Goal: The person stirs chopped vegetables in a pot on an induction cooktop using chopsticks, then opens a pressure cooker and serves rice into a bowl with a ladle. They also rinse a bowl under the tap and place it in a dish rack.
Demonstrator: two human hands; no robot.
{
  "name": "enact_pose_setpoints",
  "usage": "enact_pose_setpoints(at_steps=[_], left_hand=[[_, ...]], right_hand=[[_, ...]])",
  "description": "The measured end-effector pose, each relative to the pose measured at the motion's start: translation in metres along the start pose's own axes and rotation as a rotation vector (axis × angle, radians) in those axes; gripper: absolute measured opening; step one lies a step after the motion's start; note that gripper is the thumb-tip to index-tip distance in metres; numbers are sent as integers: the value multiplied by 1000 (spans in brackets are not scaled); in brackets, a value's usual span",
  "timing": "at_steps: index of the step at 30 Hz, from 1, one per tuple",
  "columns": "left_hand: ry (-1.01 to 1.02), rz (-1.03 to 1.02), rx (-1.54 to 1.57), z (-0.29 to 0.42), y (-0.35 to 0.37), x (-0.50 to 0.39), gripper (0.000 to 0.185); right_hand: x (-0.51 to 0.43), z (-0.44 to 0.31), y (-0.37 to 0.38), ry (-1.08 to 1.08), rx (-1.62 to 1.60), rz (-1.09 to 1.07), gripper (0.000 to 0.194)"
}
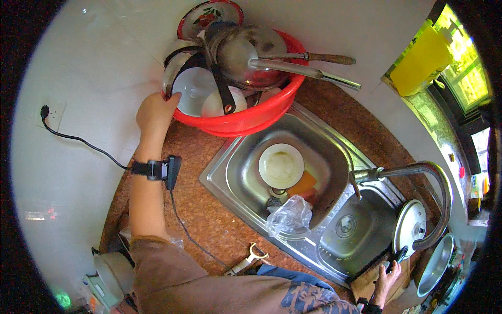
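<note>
My left hand (157, 114) is closed on the left rim of a red plastic basin (251, 123), thumb over the edge. The basin is heaped with a metal pan (251, 55), a white bowl (194, 90), dark-handled cookware and long-handled utensils. Behind the pile leans a flower-patterned enamel dish (210, 17). At the lower right, my right hand (386, 278) is at a small dark object, beside a wooden board (364, 284) and below a round metal lid (410, 225); its grip is unclear. A white bowl (281, 166) rests in the larger steel sink basin (243, 157).
An orange cloth or sponge (304, 182) and a clear plastic bag (290, 216) lie by the sink bowl. A curved faucet (435, 172) arches over the smaller basin (359, 231). A peeler-like tool (247, 261) is at the counter's front. A cable (184, 225) hangs from my left wrist device.
</note>
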State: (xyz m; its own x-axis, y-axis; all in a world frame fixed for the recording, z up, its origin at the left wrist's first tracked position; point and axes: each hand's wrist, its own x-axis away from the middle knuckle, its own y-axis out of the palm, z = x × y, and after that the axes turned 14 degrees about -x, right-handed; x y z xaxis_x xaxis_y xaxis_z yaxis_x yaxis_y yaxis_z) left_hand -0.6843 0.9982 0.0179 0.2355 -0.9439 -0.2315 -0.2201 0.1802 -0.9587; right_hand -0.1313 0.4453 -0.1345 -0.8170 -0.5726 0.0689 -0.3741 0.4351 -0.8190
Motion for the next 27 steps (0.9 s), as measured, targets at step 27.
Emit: enact_pose_setpoints(at_steps=[27], left_hand=[[279,849,-254,17,-25,24,40]], right_hand=[[28,-42,4,-32,-100,-56,54]])
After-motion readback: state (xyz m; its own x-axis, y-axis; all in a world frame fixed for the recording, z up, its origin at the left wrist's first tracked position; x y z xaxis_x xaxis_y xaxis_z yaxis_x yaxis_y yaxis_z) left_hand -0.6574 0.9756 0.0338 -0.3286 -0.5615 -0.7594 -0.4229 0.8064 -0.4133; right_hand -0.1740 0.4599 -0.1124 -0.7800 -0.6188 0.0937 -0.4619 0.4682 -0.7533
